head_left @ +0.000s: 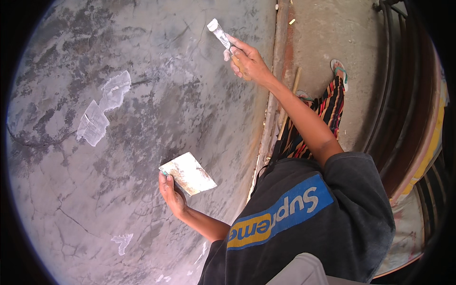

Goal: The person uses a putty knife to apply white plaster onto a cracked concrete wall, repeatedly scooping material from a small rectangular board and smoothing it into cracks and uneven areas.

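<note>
My left hand (pixel 172 194), low beside the grey, cracked wall (pixel 61 180), grips a flat, pale rectangular plate (pixel 192 173) smeared with white material. Higher up, my right hand (pixel 247 61) is closed round a putty knife (pixel 217 32) with a yellowish handle and white material on its blade. Two ragged white patches (pixel 92 123) mark the wall to the left, with a smaller one (pixel 122 242) below. Whether either tool touches the wall is unclear.
A worn ledge (pixel 280 47) runs along the wall's edge beside the concrete floor (pixel 313 38). A wooden stick (pixel 297 78) leans there near my sandalled foot (pixel 339 71). Dark curved rails and stacked panels (pixel 413 109) stand at the right.
</note>
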Tool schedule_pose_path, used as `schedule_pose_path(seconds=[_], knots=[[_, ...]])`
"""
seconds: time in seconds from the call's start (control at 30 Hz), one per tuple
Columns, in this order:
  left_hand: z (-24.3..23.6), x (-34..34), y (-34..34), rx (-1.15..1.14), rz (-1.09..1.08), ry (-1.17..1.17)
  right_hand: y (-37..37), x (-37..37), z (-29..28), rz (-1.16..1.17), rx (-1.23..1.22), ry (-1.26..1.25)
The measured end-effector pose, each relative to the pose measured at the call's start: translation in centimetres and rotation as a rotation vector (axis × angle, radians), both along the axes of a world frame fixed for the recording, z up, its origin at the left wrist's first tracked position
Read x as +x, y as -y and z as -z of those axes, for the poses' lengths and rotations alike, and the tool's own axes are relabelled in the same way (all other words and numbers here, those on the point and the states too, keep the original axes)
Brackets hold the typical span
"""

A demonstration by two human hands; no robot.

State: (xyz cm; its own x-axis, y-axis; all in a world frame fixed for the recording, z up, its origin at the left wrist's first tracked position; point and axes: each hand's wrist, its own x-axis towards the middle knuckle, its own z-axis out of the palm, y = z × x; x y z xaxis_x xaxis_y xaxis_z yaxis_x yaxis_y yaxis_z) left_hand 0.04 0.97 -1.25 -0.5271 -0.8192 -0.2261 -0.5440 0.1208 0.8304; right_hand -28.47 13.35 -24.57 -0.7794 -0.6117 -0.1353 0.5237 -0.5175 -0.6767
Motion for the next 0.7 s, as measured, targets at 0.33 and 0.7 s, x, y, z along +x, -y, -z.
schedule_pose_path(seconds=[0.33, 0.7], knots=[[-0.6, -0.9, -0.7, 0.010, 0.006, -0.004, 1.8, -2.5, 3.3, -0.175, -0.611, 0.462], [-0.2, 0.1, -0.2, -0.023, -0.043, 0.031, 3.8, -0.3, 1.9, 0.103, 0.018, 0.153]])
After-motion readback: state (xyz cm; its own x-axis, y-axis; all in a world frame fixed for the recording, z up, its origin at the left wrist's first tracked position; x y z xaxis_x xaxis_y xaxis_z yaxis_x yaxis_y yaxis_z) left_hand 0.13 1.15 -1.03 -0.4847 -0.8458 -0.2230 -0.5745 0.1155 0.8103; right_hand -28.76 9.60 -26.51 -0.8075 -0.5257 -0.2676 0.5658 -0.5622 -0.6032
